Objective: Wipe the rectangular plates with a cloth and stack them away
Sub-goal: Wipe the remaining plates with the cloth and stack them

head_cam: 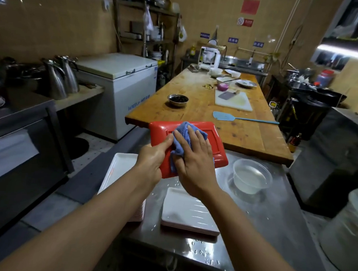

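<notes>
We stand at a steel counter [263,220] that butts against a long wooden table [197,98]; a white chest freezer [122,83] sits well apart on the left. On the counter lie two piles of white rectangular plates: the left stack [119,169] at the counter's left edge, the nearer stack [182,211] just beside it towards the middle, with water drops on its top plate. A clear plastic tub [251,177] stands to the right of the piles.

Above the counter, tilted with its underside towards us, we hold a red rectangular plate [163,130]. Our left hand [151,161] grips its near left edge, thumb curled over the red surface. Our right hand [195,157] lies flat, fingers spread and fairly straight, pressing a blue cloth [182,133] against the plate's underside.

Further off on the wooden table lie a white chopping board [236,101], a blue spatula [227,116] and a small dark bowl [177,100].
</notes>
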